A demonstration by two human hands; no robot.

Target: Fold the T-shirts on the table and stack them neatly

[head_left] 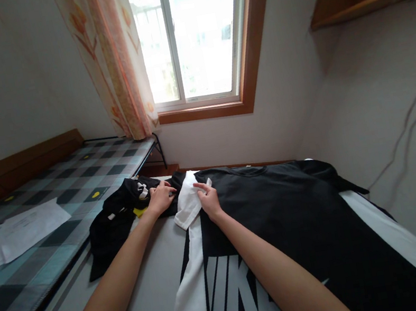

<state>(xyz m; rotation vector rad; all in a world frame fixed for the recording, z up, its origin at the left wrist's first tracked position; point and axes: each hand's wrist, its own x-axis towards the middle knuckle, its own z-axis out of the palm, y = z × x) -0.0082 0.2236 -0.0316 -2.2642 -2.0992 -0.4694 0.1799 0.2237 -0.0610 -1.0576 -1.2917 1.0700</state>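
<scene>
A black T-shirt (274, 213) with white side panels and large pale lettering lies spread out on a white surface. Its left sleeve, with a white part (188, 200), is folded over at the shoulder. My right hand (209, 201) pinches the white sleeve cloth between thumb and fingers. To the left, my left hand (161, 198) has bent fingers closed at the black edge of the sleeve; their exact grip is partly hidden. Beside and partly behind my left wrist sits a crumpled black garment (114, 228) with white and yellow bits.
A bed with a checked mattress (113, 167) runs along the left, with white papers (36, 231) on it. The white tabletop (151, 289) shows between my arms. Ahead are a curtain (114, 59) and a window (202, 33); a wooden shelf (374, 3) hangs upper right.
</scene>
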